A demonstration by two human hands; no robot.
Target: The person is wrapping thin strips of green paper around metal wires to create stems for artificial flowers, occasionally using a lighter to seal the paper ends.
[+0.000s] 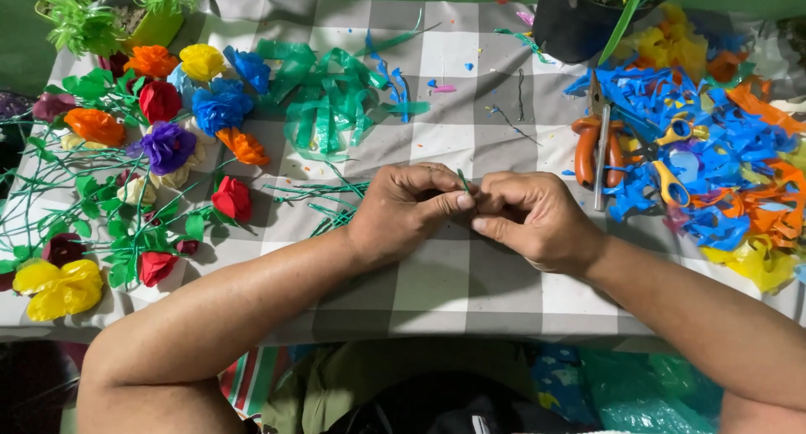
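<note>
1. Right now both hands meet over the middle of the checked tablecloth [437, 140]; left hand [401, 209] and right hand [531, 218] are closed narrow, fingertips pinched together on a thin green stem piece [463, 180] that pokes up between them.
2. Stem is held just above the cloth, between the thumbs; most of it is hidden by the fingers, so its length can't be told.
3. Judgement on doing it well: keep the pinch close to the tip, twist or fold in small turns, hands braced near the table so the thin strip doesn't slip or kink.
4. Spare green stems [323, 201] lie just left of the left hand, near enough to grab.
5. Finished paper flowers [164, 107] with green leaves spread over the left side, well apart from the hands.
6. Green ribbon strips [327, 98] piled at top centre.
7. Orange-handled pliers [598, 144] and yellow-handled scissors [672, 161] sit on blue and orange scraps [722, 157] at right.
8. Containers: black pot [567, 27] top right holds a green plant, soil not visible; yellow-green pot [155, 27] top left holds spiky green foliage. No other contents readable.
</note>
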